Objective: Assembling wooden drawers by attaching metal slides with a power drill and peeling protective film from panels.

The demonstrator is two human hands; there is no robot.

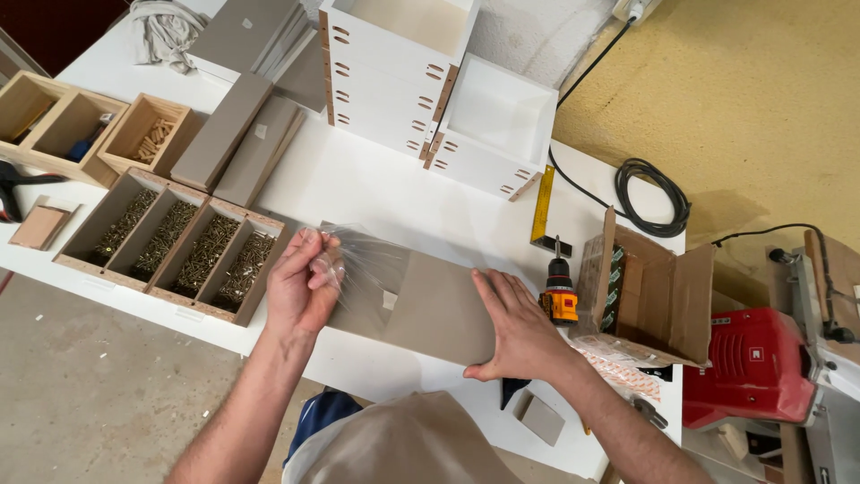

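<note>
my left-hand fingers (pixel 315 260) are pinching the thin, limp clear plastic film (pixel 363 269); my right hand (pixel 515 327) is pressing flat, released, steadying the stiff grey-brown rectangular board (pixel 439 309) at its edge.

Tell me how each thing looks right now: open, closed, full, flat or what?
Left hand: fingers pinched on the clear plastic film.
Right hand: pressed flat on the grey panel.
Clear plastic film: crumpled, partly peeled off.
Grey panel: lying flat.
Cardboard box: open, on its side.
Screw tray: compartments full.
Drill: standing upright.
White drawers: stacked, empty.
Black cable: coiled.
</note>
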